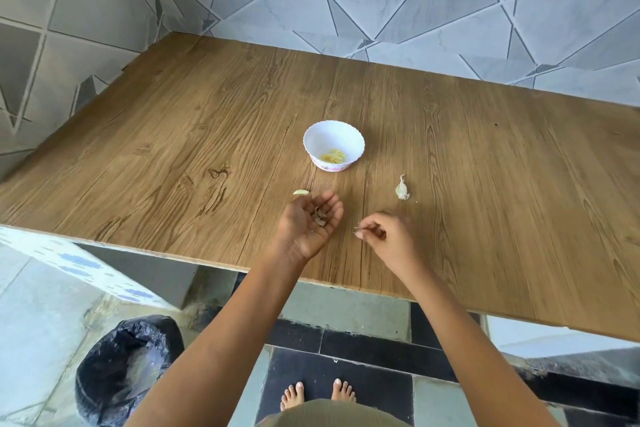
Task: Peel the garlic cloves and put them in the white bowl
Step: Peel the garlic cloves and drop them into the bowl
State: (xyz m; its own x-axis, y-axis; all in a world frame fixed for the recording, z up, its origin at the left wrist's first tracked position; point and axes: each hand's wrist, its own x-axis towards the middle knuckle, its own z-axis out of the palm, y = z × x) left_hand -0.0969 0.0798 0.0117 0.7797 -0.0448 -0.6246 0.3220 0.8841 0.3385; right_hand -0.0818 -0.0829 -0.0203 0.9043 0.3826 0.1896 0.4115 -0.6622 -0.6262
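On the wooden table (173,149), the white bowl (333,134) holds peeled garlic (333,156). At its six o'clock the left hand (304,229) lies palm-up, loosely cupped, cradling dry skins (320,217). The right hand (389,237) pinches what looks like another scrap (357,228). An unpeeled clove (401,189) waits at four o'clock: light and papery, best pinched across its firm body.
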